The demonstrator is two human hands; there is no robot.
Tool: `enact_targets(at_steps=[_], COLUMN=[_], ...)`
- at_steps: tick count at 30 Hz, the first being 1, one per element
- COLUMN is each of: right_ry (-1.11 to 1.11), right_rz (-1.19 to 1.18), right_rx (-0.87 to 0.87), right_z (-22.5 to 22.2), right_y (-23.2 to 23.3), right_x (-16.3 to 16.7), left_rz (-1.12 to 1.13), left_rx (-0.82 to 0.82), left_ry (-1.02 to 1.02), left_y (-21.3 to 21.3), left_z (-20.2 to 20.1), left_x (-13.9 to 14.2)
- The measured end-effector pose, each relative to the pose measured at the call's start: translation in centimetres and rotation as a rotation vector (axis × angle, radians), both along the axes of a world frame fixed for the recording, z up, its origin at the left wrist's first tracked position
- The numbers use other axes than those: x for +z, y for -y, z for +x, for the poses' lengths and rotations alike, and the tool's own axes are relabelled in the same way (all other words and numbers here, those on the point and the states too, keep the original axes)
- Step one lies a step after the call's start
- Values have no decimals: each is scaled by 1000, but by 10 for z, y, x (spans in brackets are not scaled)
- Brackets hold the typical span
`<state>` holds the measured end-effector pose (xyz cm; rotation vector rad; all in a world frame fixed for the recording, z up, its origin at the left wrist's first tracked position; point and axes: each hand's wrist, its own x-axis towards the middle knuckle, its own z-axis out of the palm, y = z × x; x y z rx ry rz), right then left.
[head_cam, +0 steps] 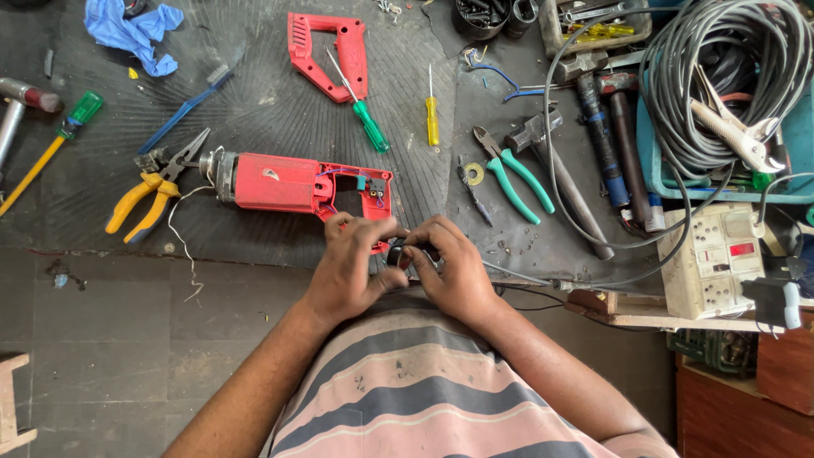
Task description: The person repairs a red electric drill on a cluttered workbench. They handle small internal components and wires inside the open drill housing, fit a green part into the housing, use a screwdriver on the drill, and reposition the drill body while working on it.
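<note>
A red power drill body (280,182) with its handle casing opened lies on a dark rubber mat (254,102). My left hand (352,267) and my right hand (449,267) meet just below the open handle. Both pinch a small black part (405,252) with a grey cable (517,273) running off to the right. The red handle cover (326,53) lies apart at the top of the mat, with a green-handled screwdriver (360,106) across it.
Yellow-handled pliers (148,199) lie left of the drill. A yellow screwdriver (432,114), green-handled pliers (513,174), hammers (606,144), a coiled cable (721,76) in a blue tray and a white socket board (716,259) sit to the right. A blue cloth (131,30) lies top left.
</note>
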<state>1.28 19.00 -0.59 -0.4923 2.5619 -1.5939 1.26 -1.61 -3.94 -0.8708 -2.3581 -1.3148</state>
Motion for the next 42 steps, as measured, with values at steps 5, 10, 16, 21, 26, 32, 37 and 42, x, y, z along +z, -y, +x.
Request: enact_targets(at_steps=[5,10,16,21,26,32,37,42], right_ry=[20,39,-11,-184,-103,16,52,32], right_rz=[-26,-37,1,33,-13,-78,-54,-60], right_rx=[-31,-53,-11,83,60,-22,-26,-31], right_z=[1,3,4,5,2,1,2,3], right_y=[3,6,7,8,7,6,7,10], right_x=[-6,-9,-3,-1,-7,-15,-17,-14], left_rz=[-107,-118,-35,30,-128,-86,-112,-115], left_rx=[27,80,65,189,100,27,103,105], left_ry=[-151,-165,-37,-22,81,-111,-176,-276], left_y=[0,4,15,3,5,9,5,14], left_z=[6,10,7,-5,0,6,8,12], left_x=[-24,-27,6,10,4,-10,-26,-13])
